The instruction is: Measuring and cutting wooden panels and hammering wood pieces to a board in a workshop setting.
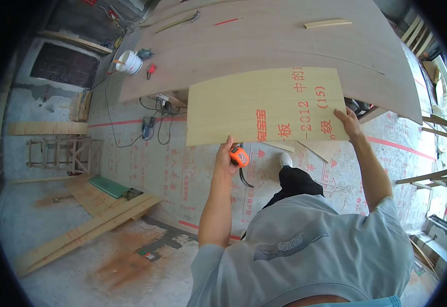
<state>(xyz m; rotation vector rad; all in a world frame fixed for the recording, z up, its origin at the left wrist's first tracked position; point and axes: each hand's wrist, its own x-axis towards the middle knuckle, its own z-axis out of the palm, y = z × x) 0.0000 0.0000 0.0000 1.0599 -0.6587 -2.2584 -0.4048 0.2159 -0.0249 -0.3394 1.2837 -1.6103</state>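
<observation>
Between my two hands is a pale yellow wooden board [228,105] with red printing, its far part over the near edge of a large workbench. My left hand [225,157] is closed at the board's near left edge, thumb on top. An orange tape measure [240,156] with a black strap is in that same hand, below the board. My right hand [349,123] grips the board's right end, thumb on the upper face and the other fingers hidden beneath.
On the workbench [264,46] lie a hammer [182,21], a red pencil [228,21], wood strips [328,23] and a small red tool [151,70]. A white bucket [129,62] stands at its left. Cables [165,116] trail over the floor. Long planks [88,233] lie lower left.
</observation>
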